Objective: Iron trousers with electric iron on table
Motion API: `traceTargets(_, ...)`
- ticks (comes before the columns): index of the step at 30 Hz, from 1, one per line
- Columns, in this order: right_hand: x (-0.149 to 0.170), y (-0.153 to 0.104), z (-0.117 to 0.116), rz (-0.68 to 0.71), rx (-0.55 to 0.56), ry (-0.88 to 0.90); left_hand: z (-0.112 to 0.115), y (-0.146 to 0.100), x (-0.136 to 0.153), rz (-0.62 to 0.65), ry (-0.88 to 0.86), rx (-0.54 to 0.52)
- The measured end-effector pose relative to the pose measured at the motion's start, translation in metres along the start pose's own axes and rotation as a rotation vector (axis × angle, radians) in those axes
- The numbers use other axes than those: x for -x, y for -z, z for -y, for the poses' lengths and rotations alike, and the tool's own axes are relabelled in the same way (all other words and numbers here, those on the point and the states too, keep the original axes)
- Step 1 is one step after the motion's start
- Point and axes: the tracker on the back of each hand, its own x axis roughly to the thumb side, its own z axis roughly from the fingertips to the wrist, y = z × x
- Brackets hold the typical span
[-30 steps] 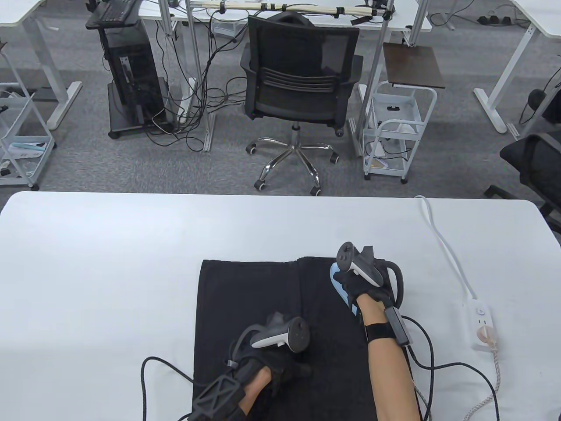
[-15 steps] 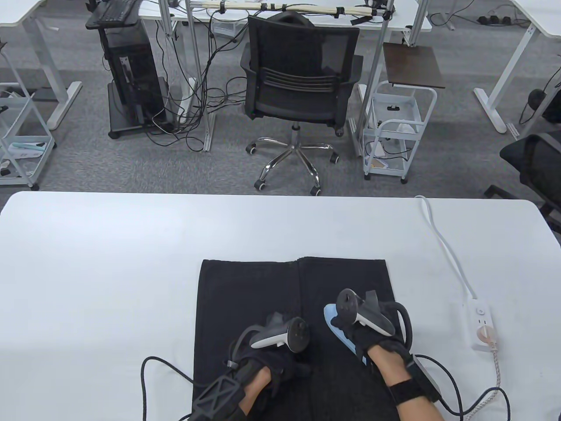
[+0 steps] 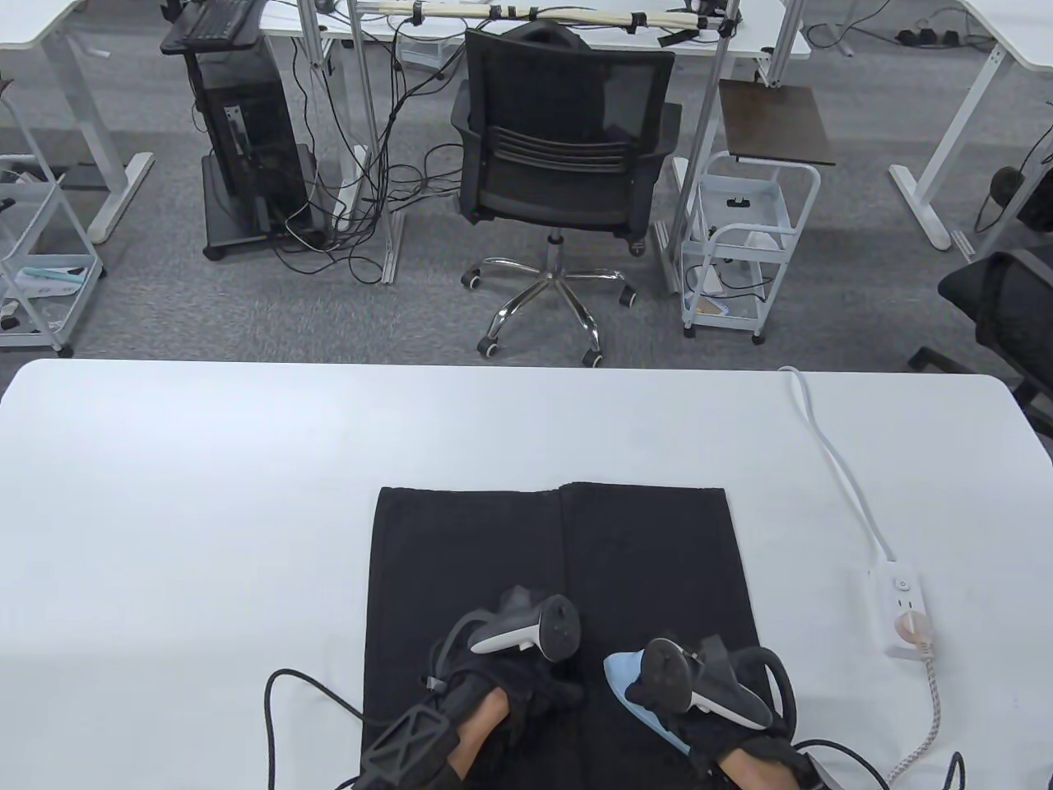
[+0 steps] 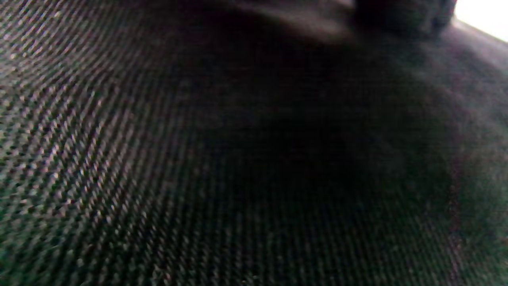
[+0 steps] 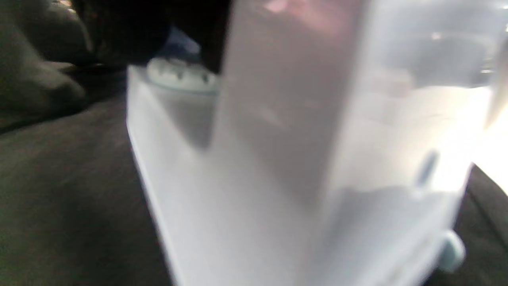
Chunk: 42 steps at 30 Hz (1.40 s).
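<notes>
Black trousers (image 3: 559,559) lie flat on the white table (image 3: 206,494), legs pointing away from me. My right hand (image 3: 707,724) grips the handle of a light blue iron (image 3: 623,675) that sits on the right trouser leg near the front edge. My left hand (image 3: 526,683) rests flat on the trousers to the left of the iron. The left wrist view shows only dark woven cloth (image 4: 198,159) up close. The right wrist view is filled by the pale iron body (image 5: 297,159) over dark fabric (image 5: 63,190).
A white power strip (image 3: 903,609) lies at the table's right with a white cable (image 3: 831,461) running to the far edge and a braided cord (image 3: 930,708) toward me. Black glove cables (image 3: 304,699) loop at the front. An office chair (image 3: 568,148) stands beyond the table.
My right hand has drawn the iron down the right trouser leg, from its far end toward me. My left hand has stayed in place on the trousers.
</notes>
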Motion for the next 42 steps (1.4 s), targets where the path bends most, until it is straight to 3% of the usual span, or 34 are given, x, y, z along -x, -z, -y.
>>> traceTargets(14, 0.047, 0.141, 0.026, -0.312, -0.018, 0.056, 0.000, 0.000, 0.000, 0.001, -0.002, 0.002)
traceTargets(22, 0.062, 0.175, 0.032, -0.441, -0.034, 0.107, 0.001, 0.000, 0.000, 0.001, -0.003, -0.001)
traceTargets(28, 0.060, 0.171, 0.031, -0.437, -0.045, 0.115, 0.001, 0.000, 0.001, 0.000, -0.004, -0.002)
traceTargets(32, 0.053, 0.155, 0.028, -0.387, -0.041, 0.103, 0.001, 0.000, 0.001, 0.000, -0.008, 0.004)
traceTargets(42, 0.018, 0.064, 0.011, -0.192, -0.033, 0.060, 0.001, 0.000, 0.002, 0.000, -0.005, 0.002)
